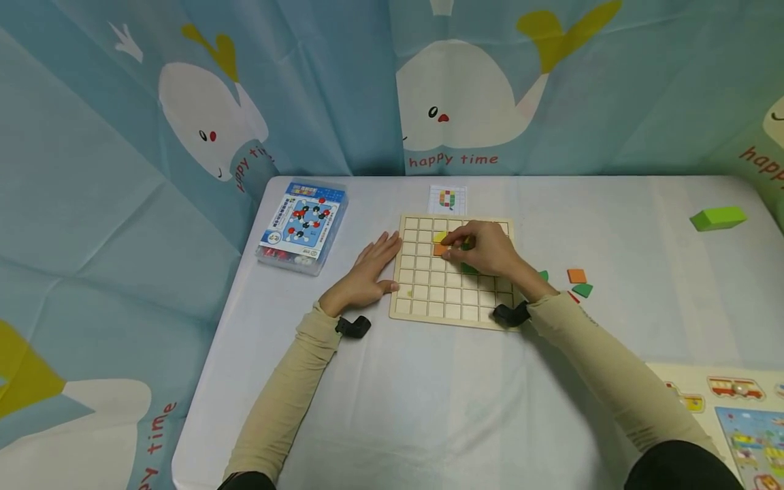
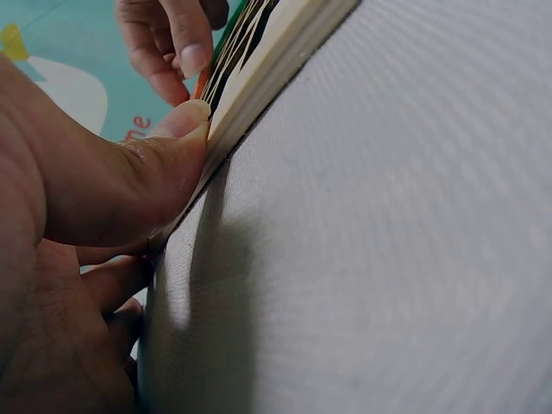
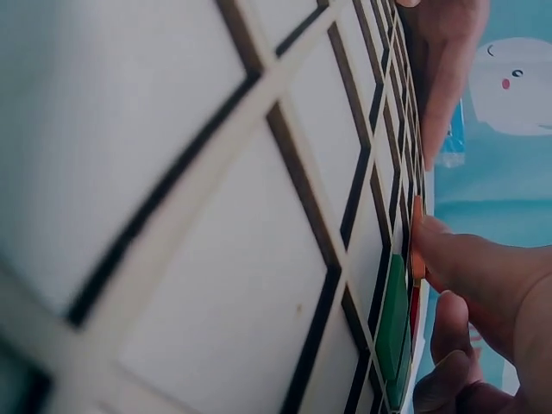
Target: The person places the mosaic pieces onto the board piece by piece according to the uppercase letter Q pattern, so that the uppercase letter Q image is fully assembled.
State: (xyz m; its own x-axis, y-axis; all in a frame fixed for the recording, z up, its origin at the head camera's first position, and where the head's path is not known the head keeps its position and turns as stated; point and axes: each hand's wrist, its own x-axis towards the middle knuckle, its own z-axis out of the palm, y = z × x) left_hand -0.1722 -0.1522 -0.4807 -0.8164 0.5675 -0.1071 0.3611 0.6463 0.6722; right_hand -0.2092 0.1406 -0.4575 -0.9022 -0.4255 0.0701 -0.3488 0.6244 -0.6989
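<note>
A wooden grid board (image 1: 422, 292) lies on the white table. My right hand (image 1: 486, 248) reaches over its upper part, thumb and forefinger pinching an orange square tile (image 1: 439, 250) low at the grid. Beside that tile are a yellow tile (image 1: 439, 237) and a green tile (image 1: 469, 269); the right hand covers part of this group. In the right wrist view the thumb meets the orange tile (image 3: 419, 237), close to a green tile (image 3: 393, 319). My left hand (image 1: 367, 275) rests at the board's left edge, fingers extended, its thumb (image 2: 129, 172) against the side.
Behind the board lies a small pattern card (image 1: 447, 200). A clear box (image 1: 303, 224) of molecule-model parts stands at the left. Right of the board are a loose orange tile (image 1: 576, 275) and green tile (image 1: 582, 290). A green block (image 1: 719, 218) and a picture puzzle (image 1: 680, 374) lie farther right.
</note>
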